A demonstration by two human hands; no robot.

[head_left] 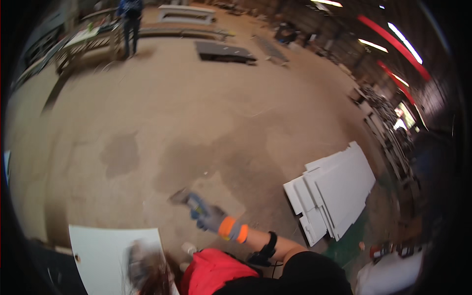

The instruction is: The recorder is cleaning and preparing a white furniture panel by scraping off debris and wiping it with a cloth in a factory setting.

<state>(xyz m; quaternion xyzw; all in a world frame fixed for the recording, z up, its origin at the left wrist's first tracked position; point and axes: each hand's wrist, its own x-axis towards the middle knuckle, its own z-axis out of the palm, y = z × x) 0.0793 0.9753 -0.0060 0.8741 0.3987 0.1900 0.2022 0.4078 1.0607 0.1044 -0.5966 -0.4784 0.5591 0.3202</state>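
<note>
My right hand (211, 219), in a grey glove with an orange cuff, is closed around a scraper-like tool (179, 196). Its flat greyish end points up and left, and motion blurs it. Over a white panel (105, 241) at the lower left is a smeared grey shape that looks like my gloved left hand (141, 260). Blur hides its fingers and whether it holds anything. A dark strap with a small device (265, 250) sits on my right forearm.
White panels (339, 189) lie stacked on the floor at right. At the far left a person (131, 24) stands by a wooden workbench (88, 42). A dark flat panel (223, 50) lies farther back, near a low white bench-like piece (187, 14). Piled material (381, 105) lines the right side.
</note>
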